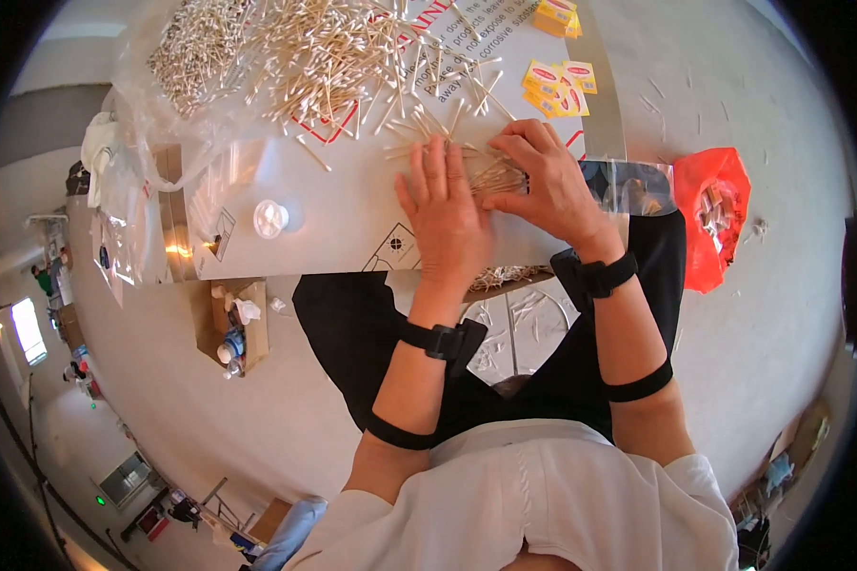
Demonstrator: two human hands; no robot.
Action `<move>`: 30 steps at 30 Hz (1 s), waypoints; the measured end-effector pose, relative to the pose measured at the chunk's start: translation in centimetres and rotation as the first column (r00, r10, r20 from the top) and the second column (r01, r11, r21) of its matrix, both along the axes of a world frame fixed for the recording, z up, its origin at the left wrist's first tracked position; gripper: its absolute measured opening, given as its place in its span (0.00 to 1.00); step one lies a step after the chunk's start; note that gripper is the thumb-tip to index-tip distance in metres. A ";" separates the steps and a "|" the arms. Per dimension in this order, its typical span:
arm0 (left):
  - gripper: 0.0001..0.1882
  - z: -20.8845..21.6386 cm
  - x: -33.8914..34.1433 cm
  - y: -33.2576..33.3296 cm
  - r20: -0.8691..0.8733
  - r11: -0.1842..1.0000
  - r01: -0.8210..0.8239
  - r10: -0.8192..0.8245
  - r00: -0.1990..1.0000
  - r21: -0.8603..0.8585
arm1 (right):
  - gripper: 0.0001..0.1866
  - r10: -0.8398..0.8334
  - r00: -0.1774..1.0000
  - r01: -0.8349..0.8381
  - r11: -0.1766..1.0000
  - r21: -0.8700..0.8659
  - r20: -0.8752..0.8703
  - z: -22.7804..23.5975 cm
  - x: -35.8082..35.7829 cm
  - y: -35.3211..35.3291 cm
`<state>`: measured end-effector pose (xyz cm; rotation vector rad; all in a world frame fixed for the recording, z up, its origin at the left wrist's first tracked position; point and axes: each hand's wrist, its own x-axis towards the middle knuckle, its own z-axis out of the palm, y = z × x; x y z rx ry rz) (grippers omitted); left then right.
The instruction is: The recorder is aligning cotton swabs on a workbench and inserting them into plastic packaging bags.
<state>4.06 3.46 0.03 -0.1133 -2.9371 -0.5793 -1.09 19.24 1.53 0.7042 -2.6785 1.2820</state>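
A small bundle of cotton swabs (498, 178) lies on the table between my hands. My right hand (557, 186) curls its fingers and thumb around the right end of that bundle. Flat against the swabs' left side, my left hand (440, 214) has its fingers stretched out, pointing away from me. Just beyond my fingertips, loose swabs spread toward a large heap of cotton swabs (324, 62). Several small yellow-and-white cards (557, 88) are at the right of the heap.
Clear plastic sheeting (148, 143) drapes over the table's left side. A small round white container (270, 219) stands at left. A red plastic bag (712, 219) hangs at the right. Below the left table edge sits a cardboard box (221, 328). Swabs litter the floor (733, 105).
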 end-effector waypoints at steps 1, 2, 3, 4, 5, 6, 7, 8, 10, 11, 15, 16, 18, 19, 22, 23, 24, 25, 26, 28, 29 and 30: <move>0.34 -0.1 -0.2 -1.1 -0.039 0.999 0.012 -0.010 0.999 0.049 | 0.29 -0.007 1.000 0.007 1.000 0.011 0.009 0.0 0.1 0.1; 0.34 -0.2 -0.6 -2.2 -0.039 0.999 0.014 -0.012 0.999 0.049 | 0.34 -0.016 1.000 0.015 1.000 0.022 0.018 0.0 0.2 0.1; 0.33 -0.2 -1.1 -3.6 -0.092 0.998 0.011 -0.005 0.996 0.066 | 0.34 -0.013 1.000 0.013 1.000 0.019 0.017 0.0 0.3 -0.1; 0.33 -0.1 -1.8 -4.4 -0.143 0.996 0.014 -0.001 0.990 0.088 | 0.34 -0.021 1.000 0.021 1.000 0.020 -0.009 0.0 0.5 -0.2; 0.30 0.1 -2.5 -5.0 -0.139 1.000 0.027 -0.025 0.990 0.012 | 0.34 -0.029 0.999 0.029 0.999 0.021 -0.034 -0.1 0.6 -0.2; 0.30 0.4 -3.4 -5.2 -0.136 0.999 0.030 -0.027 0.990 0.014 | 0.34 -0.031 0.999 0.032 0.999 0.022 -0.031 -0.2 0.8 -0.3; 0.28 0.7 -4.4 -5.3 -0.152 0.992 0.127 -0.127 0.980 -0.009 | 0.33 -0.037 0.998 0.040 0.998 0.052 -0.042 -0.2 0.9 -0.4; 0.25 0.8 -5.4 -5.5 -0.164 0.974 0.224 -0.226 0.960 -0.032 | 0.32 -0.044 0.998 0.048 0.995 0.082 -0.053 -0.4 1.0 -0.5; 0.23 -0.3 -7.2 -6.1 -0.186 0.972 0.221 -0.232 0.955 -0.076 | 0.29 -0.052 0.997 0.058 0.994 0.094 -0.064 -0.8 1.0 -0.6; 0.21 -0.9 -8.0 -6.6 -0.207 0.969 0.215 -0.237 0.949 -0.124 | 0.26 -0.059 0.995 0.066 0.992 0.103 -0.075 -0.9 1.0 -0.7; 0.20 -1.6 -10.4 -8.5 -0.331 0.982 -0.037 -0.026 0.943 -0.183 | 0.21 -0.059 0.996 0.065 0.995 0.080 -0.070 -1.3 0.8 -0.7; 0.20 -1.5 -10.3 -8.5 -0.330 0.983 -0.036 -0.026 0.944 -0.182 | 0.19 -0.061 0.995 0.067 0.995 0.073 -0.073 -1.5 0.8 -0.7; 0.20 -1.5 -9.9 -8.6 -0.397 0.992 -0.064 0.015 0.918 -0.109 | 0.18 -0.065 0.995 0.070 0.995 0.067 -0.076 -1.6 0.8 -0.6; 0.20 -1.4 -9.2 -8.5 -0.396 0.992 -0.061 0.013 0.918 -0.108 | 0.19 -0.056 0.997 0.061 0.995 0.078 -0.059 -1.6 0.9 -0.5; 0.25 -0.8 -5.5 -8.1 -0.190 0.984 0.148 -0.128 0.973 0.096 | 0.24 -0.083 0.996 0.083 0.996 0.040 -0.020 -1.3 1.3 -0.3; 0.28 -0.5 -4.0 -7.1 -0.141 0.963 0.190 -0.165 0.976 0.189 | 0.27 -0.116 0.993 0.116 0.993 -0.005 0.002 -1.2 1.5 -0.1; 0.32 0.2 -2.9 -6.3 -0.098 0.936 0.221 -0.201 0.975 0.274 | 0.27 -0.115 0.993 0.115 0.993 -0.007 0.000 -0.9 1.8 -0.2; 0.32 0.5 -2.3 -5.6 -0.098 0.935 0.221 -0.201 0.975 0.278 | 0.29 -0.161 0.986 0.164 0.982 -0.093 0.043 -0.9 2.2 -0.2; 0.34 0.7 -1.7 -4.8 -0.076 0.952 0.232 -0.221 0.972 0.198 | 0.31 -0.204 0.975 0.217 0.960 -0.175 0.089 -0.9 2.6 -0.2; 0.37 0.6 -1.4 -3.5 -0.057 0.962 0.245 -0.240 0.969 0.120 | 0.32 -0.208 0.972 0.228 0.949 -0.217 0.113 -1.1 3.0 -0.2; 0.38 0.5 -1.5 -2.8 -0.018 0.964 0.267 -0.266 0.964 0.022 | 0.34 -0.210 0.968 0.240 0.935 -0.262 0.138 -1.2 3.2 -0.1; 0.39 0.3 -1.6 -2.2 0.023 0.955 0.287 -0.286 0.958 -0.079 | 0.34 -0.210 0.968 0.239 0.935 -0.261 0.136 -1.2 3.2 -0.2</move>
